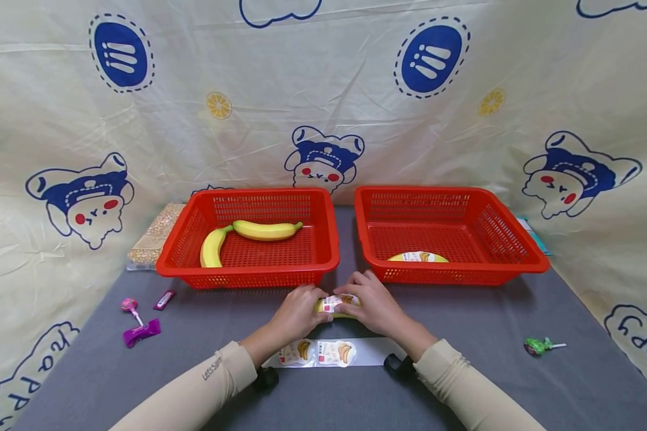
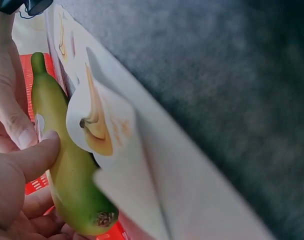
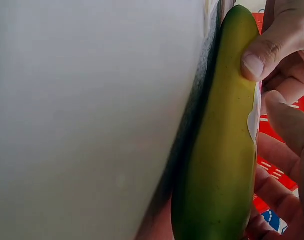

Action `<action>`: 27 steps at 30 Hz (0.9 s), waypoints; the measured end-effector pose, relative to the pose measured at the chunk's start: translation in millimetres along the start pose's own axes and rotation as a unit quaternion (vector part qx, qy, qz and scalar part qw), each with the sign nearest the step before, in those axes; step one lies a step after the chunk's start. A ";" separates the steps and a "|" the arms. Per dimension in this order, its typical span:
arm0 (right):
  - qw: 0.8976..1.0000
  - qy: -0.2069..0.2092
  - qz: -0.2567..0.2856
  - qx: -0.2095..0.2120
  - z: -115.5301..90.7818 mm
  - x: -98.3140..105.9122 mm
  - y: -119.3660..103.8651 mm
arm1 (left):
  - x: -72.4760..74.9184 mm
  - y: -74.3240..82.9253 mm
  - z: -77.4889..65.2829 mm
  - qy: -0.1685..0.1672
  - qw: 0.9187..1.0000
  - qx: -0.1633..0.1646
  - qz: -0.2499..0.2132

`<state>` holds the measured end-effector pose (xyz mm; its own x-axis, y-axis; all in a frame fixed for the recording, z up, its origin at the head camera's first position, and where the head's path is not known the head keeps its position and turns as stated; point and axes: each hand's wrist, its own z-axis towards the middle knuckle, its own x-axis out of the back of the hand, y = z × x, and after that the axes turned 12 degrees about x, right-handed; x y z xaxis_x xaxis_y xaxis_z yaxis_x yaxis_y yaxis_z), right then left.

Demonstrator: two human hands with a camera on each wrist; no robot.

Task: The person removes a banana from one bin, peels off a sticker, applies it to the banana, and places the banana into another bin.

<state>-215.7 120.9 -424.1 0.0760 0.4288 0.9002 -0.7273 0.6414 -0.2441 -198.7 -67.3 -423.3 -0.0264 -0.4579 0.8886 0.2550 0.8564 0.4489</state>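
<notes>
Both hands are at a yellow-green banana (image 1: 345, 315) just in front of the gap between the baskets. My left hand (image 1: 301, 310) grips one end, its thumb (image 2: 44, 152) lying along the skin. With its fingers behind the banana, my right hand (image 1: 376, 305) holds the other end, thumb at the label. That white label (image 1: 331, 303), printed with bananas, lies on the banana's upper side; its edge shows in the right wrist view. Below the hands lies a white strip (image 1: 366, 352) bearing two banana labels (image 1: 336, 353); one label edge stands up in the left wrist view.
The left red basket (image 1: 248, 277) contains two bananas (image 1: 266, 231). In the right red basket (image 1: 463, 272) lies a labelled banana (image 1: 417, 257). Wrapped candies (image 1: 142, 333) and a pink lollipop (image 1: 129, 305) lie left, a green lollipop (image 1: 539, 346) right. A grainy bag (image 1: 153, 236) sits behind left.
</notes>
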 end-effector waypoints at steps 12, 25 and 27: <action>0.997 -0.044 -0.057 -0.030 -3.1 6.5 1.0 | -0.5 -0.9 -0.5 0.006 1.000 -0.008 0.023; 0.998 -0.039 -0.058 -0.004 -17.1 9.2 5.2 | 0.3 -1.2 -2.6 0.003 0.998 -0.045 0.039; 0.997 -0.037 -0.060 -0.003 -17.3 9.0 5.0 | 0.0 -1.1 -2.4 0.009 0.998 -0.044 0.039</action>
<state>-206.9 138.9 -423.5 0.1120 0.2999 0.9474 -0.7113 0.6900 -0.1344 -196.6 -68.8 -424.0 0.0145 -0.3961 0.9181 0.3396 0.8656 0.3681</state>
